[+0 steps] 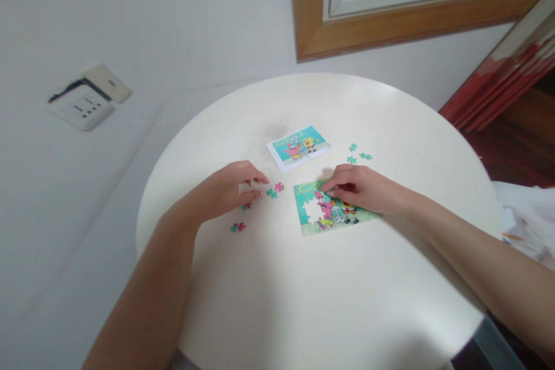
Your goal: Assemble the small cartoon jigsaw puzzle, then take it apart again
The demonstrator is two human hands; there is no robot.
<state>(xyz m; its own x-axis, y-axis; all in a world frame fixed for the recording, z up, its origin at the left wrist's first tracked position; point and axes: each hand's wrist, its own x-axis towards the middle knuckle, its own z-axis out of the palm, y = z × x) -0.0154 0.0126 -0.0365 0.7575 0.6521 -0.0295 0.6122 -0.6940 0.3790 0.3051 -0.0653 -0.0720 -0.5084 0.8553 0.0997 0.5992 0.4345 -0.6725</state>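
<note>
A partly assembled cartoon jigsaw puzzle (307, 226) lies on the white round table, with a white gap in its left half. Over its upper middle, my right hand (358, 185) is closed in a pinch. A small edge between those fingertips looks like a puzzle piece, mostly hidden. To the left, my left hand (236, 185) hovers low with thumb and fingers apart, holding nothing visible. Close to its fingertips lie a pink piece (279, 187) and a green piece (272, 193). Another piece (246, 206) is partly under the thumb, and a green-pink piece (238, 227) rests nearer me.
Behind the puzzle lies a reference picture card (299, 147). Several green pieces (352, 159) sit at the back right. The round table (269, 295) stands against a wall with a socket (84, 105) and a wood-framed window (312, 40). A red curtain (498, 87) hangs at right.
</note>
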